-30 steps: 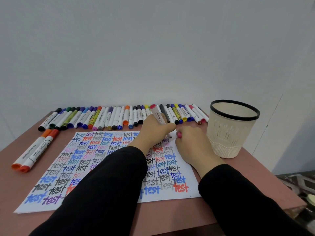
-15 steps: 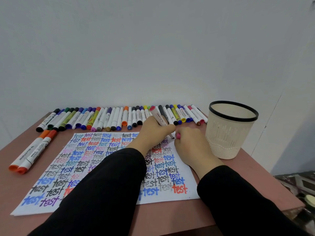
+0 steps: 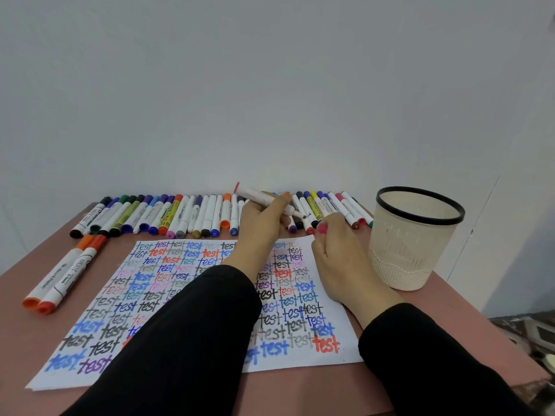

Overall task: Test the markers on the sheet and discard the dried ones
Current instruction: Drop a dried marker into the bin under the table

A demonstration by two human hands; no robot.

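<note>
Pink table [image 3: 300, 391], marker row [image 3: 192, 214] behind, bin [image 3: 414, 244] right, left sleeve [image 3: 192, 325] covering sheet [image 3: 150, 280]

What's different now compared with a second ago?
The left hand lifted the marker off the sheet and turned its tip toward the pink cap held in the right hand. Nothing was let go; the right hand, marker row and bin stayed put.

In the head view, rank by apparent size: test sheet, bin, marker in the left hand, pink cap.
1. test sheet
2. bin
3. marker in the left hand
4. pink cap, mostly hidden in the right hand, full size unsure
</note>
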